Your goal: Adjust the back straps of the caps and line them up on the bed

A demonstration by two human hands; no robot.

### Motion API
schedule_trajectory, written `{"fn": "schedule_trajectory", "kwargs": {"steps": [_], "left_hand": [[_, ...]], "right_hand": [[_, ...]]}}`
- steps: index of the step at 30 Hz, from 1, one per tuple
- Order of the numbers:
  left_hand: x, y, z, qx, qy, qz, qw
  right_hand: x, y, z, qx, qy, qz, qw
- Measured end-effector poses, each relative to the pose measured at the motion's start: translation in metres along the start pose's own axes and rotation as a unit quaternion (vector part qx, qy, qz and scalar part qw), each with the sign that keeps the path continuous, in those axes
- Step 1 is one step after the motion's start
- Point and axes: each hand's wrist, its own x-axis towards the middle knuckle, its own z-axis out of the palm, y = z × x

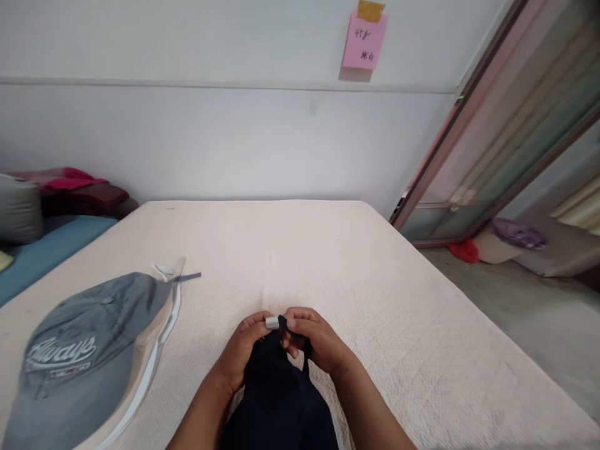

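My left hand [241, 353] and my right hand [314, 340] meet above a dark navy cloth item [276, 400] lying on a cream textured bed cover [375, 312]. The fingers of my left hand pinch a small white cylinder [272, 322]. My right fingers grip a narrow dark strap [282, 324] whose end meets that cylinder. Most of the strap is hidden by my fingers. To the left of my hands lies a grey baseball cap [84, 350] with white lettering, and a thin grey strip [187, 277] sticks out past it.
The bed's far edge meets a white wall bearing a pink note [364, 40]. Cushions and a blue mat [51, 247] lie at the left. At the right, the bed edge drops to a concrete floor [529, 312], with a glass door [497, 131] behind it.
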Motion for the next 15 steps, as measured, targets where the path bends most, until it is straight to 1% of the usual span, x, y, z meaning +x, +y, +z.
{"fn": "schedule_trajectory", "kwargs": {"steps": [4, 8, 12, 15], "left_hand": [[0.002, -0.004, 0.001, -0.011, -0.019, -0.011, 1.000], [0.004, -0.007, -0.001, -0.014, -0.033, -0.040, 0.999], [0.005, -0.008, -0.005, -0.031, -0.010, -0.052, 0.998], [0.005, -0.008, -0.009, -0.043, 0.001, -0.046, 0.998]], "right_hand": [[0.001, 0.003, -0.009, 0.004, -0.021, 0.027, 0.999], [0.000, 0.000, -0.018, -0.004, -0.055, 0.044, 0.997], [-0.001, -0.001, -0.018, -0.016, -0.058, 0.057, 0.997], [0.001, 0.000, -0.015, -0.006, -0.039, 0.035, 0.999]]}}
